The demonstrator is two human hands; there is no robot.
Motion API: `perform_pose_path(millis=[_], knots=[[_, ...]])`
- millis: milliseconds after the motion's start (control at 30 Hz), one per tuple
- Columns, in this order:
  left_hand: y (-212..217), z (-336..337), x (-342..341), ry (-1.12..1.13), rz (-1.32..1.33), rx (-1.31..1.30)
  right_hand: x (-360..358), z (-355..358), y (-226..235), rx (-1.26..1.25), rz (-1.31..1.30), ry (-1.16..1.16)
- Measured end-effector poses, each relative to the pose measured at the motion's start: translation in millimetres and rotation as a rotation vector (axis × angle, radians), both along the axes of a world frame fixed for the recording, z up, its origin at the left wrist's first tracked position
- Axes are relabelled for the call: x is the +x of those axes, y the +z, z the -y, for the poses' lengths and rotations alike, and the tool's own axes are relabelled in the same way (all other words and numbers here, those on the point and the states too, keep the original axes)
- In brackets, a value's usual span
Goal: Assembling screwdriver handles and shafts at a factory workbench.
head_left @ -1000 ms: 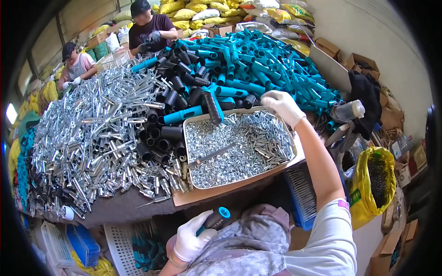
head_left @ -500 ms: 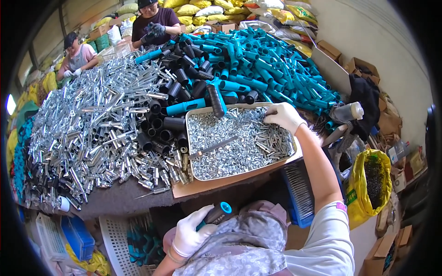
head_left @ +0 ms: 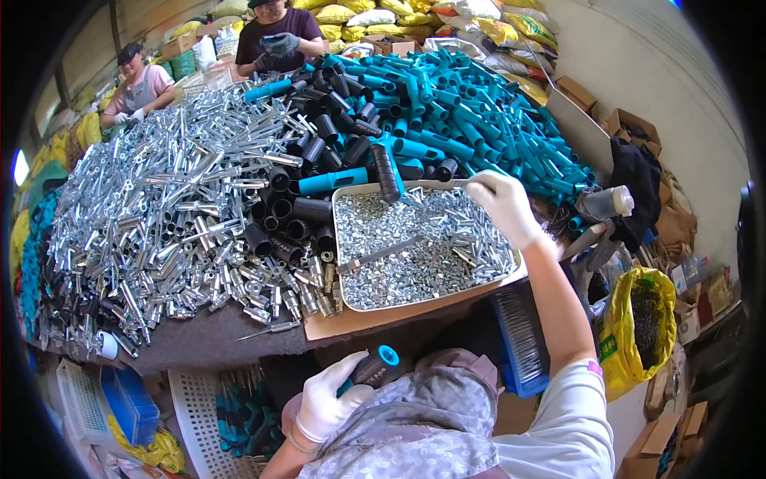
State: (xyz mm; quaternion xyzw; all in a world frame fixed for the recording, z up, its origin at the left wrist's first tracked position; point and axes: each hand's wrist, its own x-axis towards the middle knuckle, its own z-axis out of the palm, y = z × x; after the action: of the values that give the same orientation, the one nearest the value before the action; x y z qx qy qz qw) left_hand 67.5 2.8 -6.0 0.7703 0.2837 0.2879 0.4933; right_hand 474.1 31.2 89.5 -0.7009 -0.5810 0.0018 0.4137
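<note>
My left hand (head_left: 325, 405), in a white glove, is closed around a black tubular grip (head_left: 372, 370) with a teal ring at its open end, held low near my lap. My gloved right hand (head_left: 507, 209) hovers over the back right corner of a white tray (head_left: 336, 214), fingers pinched together. Whatever they may hold is hidden. Small silver metal pieces (head_left: 375, 283) fill the tray, with slim metal pins (head_left: 483, 254) heaped at its right side. Across the pieces lies a flat metal strip (head_left: 381, 255). A teal part with a ribbed black handle (head_left: 386, 172) rests on the tray's back edge.
Silver metal rods (head_left: 183, 199) pile up on the left, teal tubes (head_left: 471, 112) behind, black sleeves (head_left: 311, 209) between. Two people work across the table. A blue bin (head_left: 523, 343), a yellow sack (head_left: 638, 335) and a white basket (head_left: 195, 415) stand below.
My right hand has lifted off the tray's contents, moving slightly right and up. My left hand keeps the black grip nearly still. The people opposite have shifted their hands.
</note>
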Motion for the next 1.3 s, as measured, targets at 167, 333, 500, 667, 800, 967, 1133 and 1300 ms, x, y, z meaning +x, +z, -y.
perform_pose_path(millis=[167, 333, 500, 667, 800, 967, 1133, 1300], knots=[[17.3, -7.4, -0.7, 0.022, 0.084, -0.136, -135.1, 51.0, 11.1, -0.197, 0.182, 0.735], [21.4, -13.7, -7.6, -0.039, 0.006, 0.063, -176.0, 55.7, 11.1, -0.282, 0.303, 0.594], [3.6, -22.3, -14.3, 0.108, 0.039, 0.062, -176.9, 19.2, 27.2, -0.346, 0.003, 0.88], [-0.9, -28.1, -22.0, 0.196, 0.202, -0.14, -117.4, -97.0, 31.3, -0.139, 0.575, -0.092], [-3.0, -25.2, -23.7, 0.162, 0.198, -0.138, -97.8, -125.4, 22.3, -0.413, 0.445, -0.232], [6.1, -12.1, -33.7, 0.194, 0.222, -0.211, -95.5, -83.4, 29.6, -0.035, 0.033, -0.134], [11.7, -6.7, -46.2, 0.169, 0.135, -0.097, -140.4, 41.9, 21.4, 0.05, -0.907, 0.446], [5.0, -0.1, -54.1, 0.101, 0.048, 0.157, -168.3, 115.4, -13.3, -0.361, -1.214, 0.448]])
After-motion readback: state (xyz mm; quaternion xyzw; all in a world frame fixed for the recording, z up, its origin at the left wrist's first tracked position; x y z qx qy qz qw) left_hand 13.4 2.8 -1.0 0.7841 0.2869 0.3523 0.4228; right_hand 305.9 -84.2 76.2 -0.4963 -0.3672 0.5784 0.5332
